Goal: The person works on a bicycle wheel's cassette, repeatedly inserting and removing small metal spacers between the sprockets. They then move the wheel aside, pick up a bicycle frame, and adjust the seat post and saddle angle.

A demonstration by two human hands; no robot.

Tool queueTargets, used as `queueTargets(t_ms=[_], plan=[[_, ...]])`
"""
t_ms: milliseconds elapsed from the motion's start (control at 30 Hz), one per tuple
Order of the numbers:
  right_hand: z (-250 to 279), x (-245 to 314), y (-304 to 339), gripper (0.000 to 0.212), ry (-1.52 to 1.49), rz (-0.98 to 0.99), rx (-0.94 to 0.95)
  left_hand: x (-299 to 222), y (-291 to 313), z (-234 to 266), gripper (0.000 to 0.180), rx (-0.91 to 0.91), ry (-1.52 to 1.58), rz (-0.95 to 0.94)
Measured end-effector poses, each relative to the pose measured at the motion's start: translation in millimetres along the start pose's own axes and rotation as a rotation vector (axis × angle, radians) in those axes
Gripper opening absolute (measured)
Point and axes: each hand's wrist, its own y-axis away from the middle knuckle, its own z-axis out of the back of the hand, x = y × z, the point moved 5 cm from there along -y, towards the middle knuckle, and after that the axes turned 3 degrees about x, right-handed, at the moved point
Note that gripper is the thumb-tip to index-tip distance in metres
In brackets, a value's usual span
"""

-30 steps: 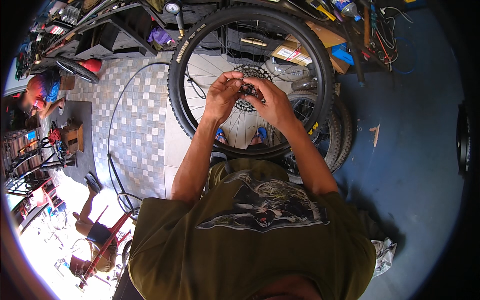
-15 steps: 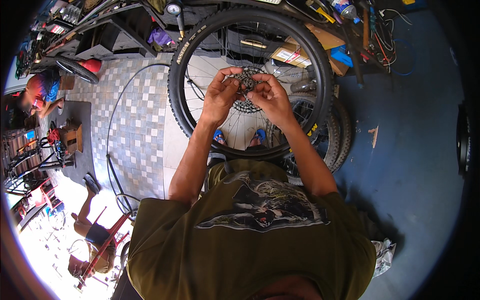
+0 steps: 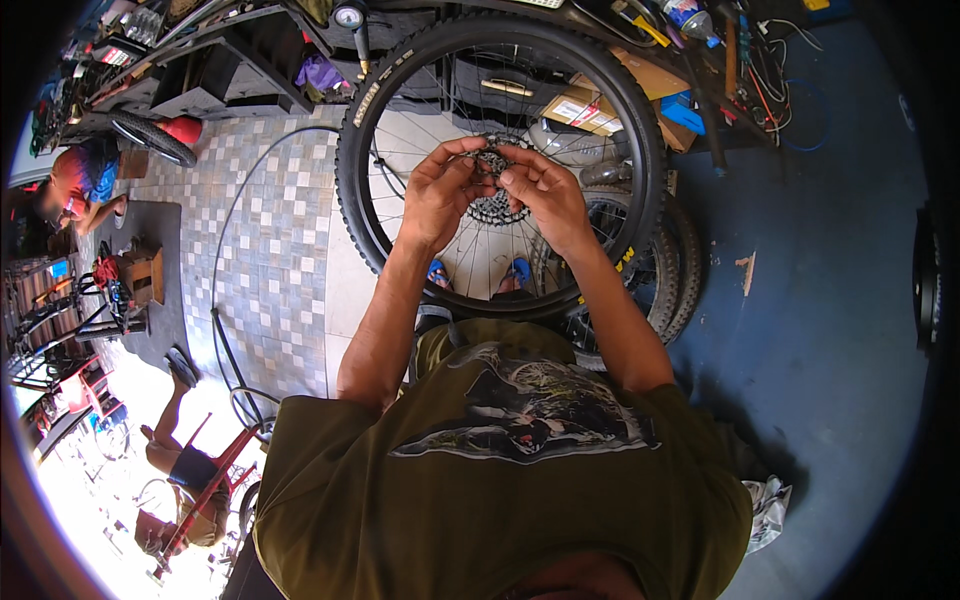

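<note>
A large bicycle wheel with a knobby black tyre (image 3: 352, 190) lies in front of me, its spokes spreading from a toothed cassette (image 3: 495, 212) at the hub. Above the cassette, my left hand (image 3: 437, 197) pinches the left side of a small dark sprocket (image 3: 490, 160) between thumb and fingers. From the right, my right hand (image 3: 548, 200) grips the other side of the same piece, fingers curled. Both hands partly cover the sprocket and the cassette, so whether these two touch cannot be made out.
Another bicycle wheel (image 3: 690, 265) stands low at my right. A black hose (image 3: 216, 270) curves over the tiled floor. Cartons (image 3: 585, 108), a gauge (image 3: 348, 18) and tools line the far bench. One person (image 3: 80, 185) sits far left; another (image 3: 190, 490) sits lower left.
The sprocket has tilted or turned a little between my fingers. My right thumb has moved up slightly, and both hands stay over the hub.
</note>
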Motion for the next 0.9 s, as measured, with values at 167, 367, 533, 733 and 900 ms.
queueTargets(t_ms=[167,367,533,733,900], plan=[[2.6,-3.6,-0.7,0.039,-0.064,-0.007,0.015,-2.7,2.6,-2.1,0.028,0.007,-0.051,-0.025],[4.6,-5.1,-0.5,0.04,-0.071,-0.009,0.024,-2.0,1.2,-2.6,0.027,0.03,-0.124,-0.064],[4.5,-1.9,0.6,0.039,-0.025,0.01,0.024,-1.7,1.2,-1.6,0.026,0.024,-0.152,-0.074],[-4.1,1.5,4.9,0.041,0.212,0.164,0.061,1.1,2.3,11.2,0.026,0.02,-0.063,-0.02],[-14.3,5.0,9.0,0.044,0.244,0.166,0.05,5.5,0.3,14.3,0.026,0.028,0.001,-0.026]])
